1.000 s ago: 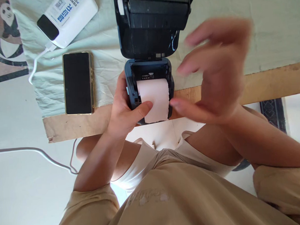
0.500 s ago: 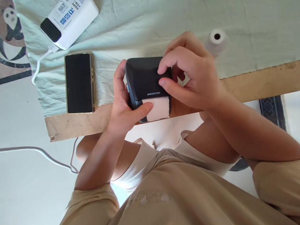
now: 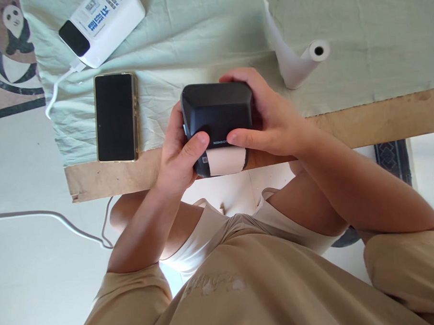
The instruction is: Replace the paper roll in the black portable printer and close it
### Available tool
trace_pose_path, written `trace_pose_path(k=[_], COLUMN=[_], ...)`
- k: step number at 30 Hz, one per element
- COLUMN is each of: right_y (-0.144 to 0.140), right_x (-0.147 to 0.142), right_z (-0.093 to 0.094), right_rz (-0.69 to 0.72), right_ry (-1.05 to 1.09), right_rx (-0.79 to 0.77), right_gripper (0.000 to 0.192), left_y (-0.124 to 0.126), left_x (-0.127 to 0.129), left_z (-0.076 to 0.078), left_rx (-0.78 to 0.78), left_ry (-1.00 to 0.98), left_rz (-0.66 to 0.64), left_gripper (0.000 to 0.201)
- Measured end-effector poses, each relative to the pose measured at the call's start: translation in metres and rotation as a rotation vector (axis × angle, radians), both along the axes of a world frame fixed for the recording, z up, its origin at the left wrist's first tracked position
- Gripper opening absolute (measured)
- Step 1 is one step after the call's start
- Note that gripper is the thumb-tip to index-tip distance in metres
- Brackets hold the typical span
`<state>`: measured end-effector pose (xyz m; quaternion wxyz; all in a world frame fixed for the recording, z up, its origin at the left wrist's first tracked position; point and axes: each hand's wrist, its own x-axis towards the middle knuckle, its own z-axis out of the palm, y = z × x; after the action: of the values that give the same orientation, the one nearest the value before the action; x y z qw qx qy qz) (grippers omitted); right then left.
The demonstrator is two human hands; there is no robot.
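Head view shows a black, box-shaped plastic printer over the near edge of the counter. Left fingers and right fingers grip its opposite sides, white paper strip nearest the edge.

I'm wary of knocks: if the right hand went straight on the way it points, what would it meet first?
The printer, most likely at once: the right hand is touching it. Exact depth beyond that is unclear.
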<state>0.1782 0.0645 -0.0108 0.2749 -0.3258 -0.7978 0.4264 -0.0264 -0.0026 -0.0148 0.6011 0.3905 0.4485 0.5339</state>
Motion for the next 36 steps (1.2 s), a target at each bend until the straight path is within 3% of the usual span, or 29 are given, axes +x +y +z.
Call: trace_pose_path(k=[15, 20, 27, 36], right_y=[0.000, -0.002, -0.005, -0.006], right_x=[0.001, -0.002, -0.001, -0.003], right_z=[-0.010, -0.012, -0.013, -0.011], right_rz=[-0.028, -0.086, -0.110, -0.126], right_ry=[-0.054, -0.076, -0.091, -0.090], right_rx=[0.100, 0.143, 0.161, 0.145], right_gripper=[0.079, 0.072, 0.074, 0.073], left_y=[0.003, 0.002, 0.003, 0.002], left_x=[0.001, -0.002, 0.003, 0.003], left_z=[-0.008, -0.006, -0.010, 0.000], left_rx=[0.125, 0.067, 0.119, 0.013], left_ry=[-0.080, -0.064, -0.116, -0.055], left_rz=[-0.046, -0.030, -0.044, -0.019], left_gripper=[0.040, 0.034, 0.037, 0.045])
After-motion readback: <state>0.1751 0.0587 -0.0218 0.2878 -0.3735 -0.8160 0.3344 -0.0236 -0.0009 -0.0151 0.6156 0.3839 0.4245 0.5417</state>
